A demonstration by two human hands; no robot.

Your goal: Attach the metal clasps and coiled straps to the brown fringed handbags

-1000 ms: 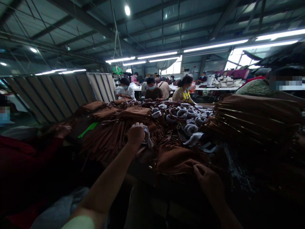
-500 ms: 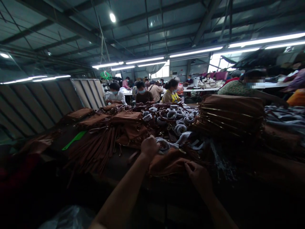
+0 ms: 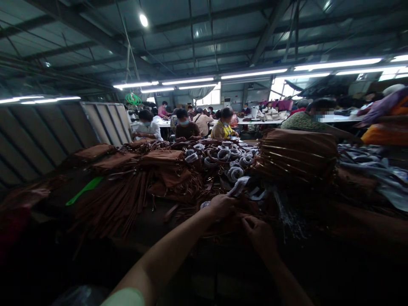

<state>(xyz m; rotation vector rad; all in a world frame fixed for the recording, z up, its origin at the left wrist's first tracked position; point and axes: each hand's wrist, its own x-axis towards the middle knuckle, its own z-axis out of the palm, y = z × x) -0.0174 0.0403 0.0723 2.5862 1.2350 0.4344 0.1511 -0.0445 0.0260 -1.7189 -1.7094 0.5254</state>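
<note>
A brown bag (image 3: 219, 229) with a zip lies in front of me, mostly in shadow and partly behind my forearm. My right hand (image 3: 259, 233) pinches its right edge between thumb and fingers. Above the bag, my left hand (image 3: 221, 206) is closed with its fingers pointing right; what they grip is hidden. A wrapped white strap (image 3: 239, 185) comes close to the left fingertips. Just behind my left wrist shows a bit of pale wrapping (image 3: 204, 204).
Brown bags are stacked (image 3: 296, 148) at right, beside thin clear ties (image 3: 288, 214). Wrapped handles (image 3: 235, 173) heap behind my hands. Left of them lie fringed bags (image 3: 165, 159), brown strips (image 3: 117, 204) and a green tool (image 3: 84, 190). Several people sit further back.
My left hand has moved right across the bag, away from the wrapped ring beside it. My right hand still pinches the bag's edge. The view has turned slightly right.
</note>
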